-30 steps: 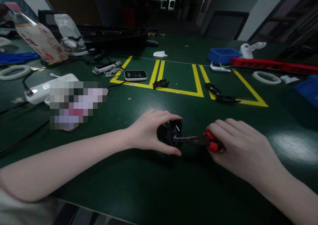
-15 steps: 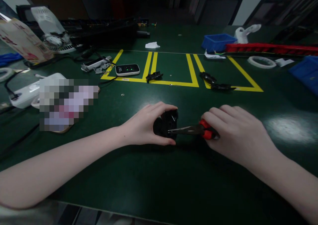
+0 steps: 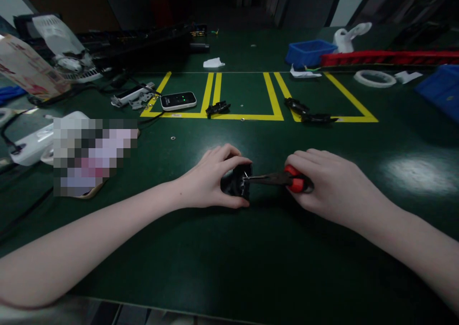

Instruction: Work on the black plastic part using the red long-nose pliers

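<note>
My left hand [image 3: 215,178] grips a small black plastic housing [image 3: 234,184] between thumb and fingers, low over the green table. Long-nose pliers [image 3: 270,178] with red handles are in my closed right hand [image 3: 330,186]. The tips of their jaws reach into the right side of the housing, beside a thin shiny metal piece. Whether the jaws pinch that piece I cannot tell. My right fingers and palm cover most of the handles.
Black plastic parts [image 3: 310,112] lie near yellow tape outlines [image 3: 258,116], along with a white-edged device [image 3: 178,101]. A small ring [image 3: 173,138] rests nearer. At left are a blurred phone-like object [image 3: 96,162] and a white power strip [image 3: 46,136]; at right, blue bins [image 3: 442,93].
The plier tips have moved up slightly within the housing, and the housing is tilted a little differently. The whole view has shifted slightly.
</note>
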A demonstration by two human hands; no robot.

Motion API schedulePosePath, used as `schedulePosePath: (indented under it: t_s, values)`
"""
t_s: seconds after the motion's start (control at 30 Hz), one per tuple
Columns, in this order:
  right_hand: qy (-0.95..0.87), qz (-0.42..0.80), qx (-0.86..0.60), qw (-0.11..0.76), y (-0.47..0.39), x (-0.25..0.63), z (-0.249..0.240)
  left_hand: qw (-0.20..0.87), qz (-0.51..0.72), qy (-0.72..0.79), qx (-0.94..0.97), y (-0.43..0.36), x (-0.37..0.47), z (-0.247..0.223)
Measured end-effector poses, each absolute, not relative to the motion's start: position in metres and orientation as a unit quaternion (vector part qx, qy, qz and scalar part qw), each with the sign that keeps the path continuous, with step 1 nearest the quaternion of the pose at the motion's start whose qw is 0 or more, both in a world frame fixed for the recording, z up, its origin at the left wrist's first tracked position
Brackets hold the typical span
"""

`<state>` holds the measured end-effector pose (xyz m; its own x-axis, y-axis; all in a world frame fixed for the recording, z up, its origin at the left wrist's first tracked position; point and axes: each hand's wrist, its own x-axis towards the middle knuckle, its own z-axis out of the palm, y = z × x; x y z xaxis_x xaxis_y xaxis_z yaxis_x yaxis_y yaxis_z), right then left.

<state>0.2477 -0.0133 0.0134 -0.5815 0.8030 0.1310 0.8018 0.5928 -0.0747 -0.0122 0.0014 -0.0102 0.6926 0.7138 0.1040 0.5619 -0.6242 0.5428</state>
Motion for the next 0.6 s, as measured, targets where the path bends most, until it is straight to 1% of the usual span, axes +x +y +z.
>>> schedulePosePath:
  t_s: [0.2,0.4,0.6]
  values:
    - [-0.869,0.069,-0.483,0.076,-0.0118,0.2472,0.0082,0.248,0.149,0.349,0.891,0.0045,-0.0123,-0.0111]
    - [-0.846,0.102,-0.516,0.086,-0.0138,0.2462,0.0052,0.247,0.154,0.343,0.893,0.0038,-0.0126,-0.0122]
    - [-0.829,0.125,-0.529,0.135,-0.0139,0.2488,0.0037,0.252,0.17,0.344,0.888,0.0035,-0.0134,-0.0133]
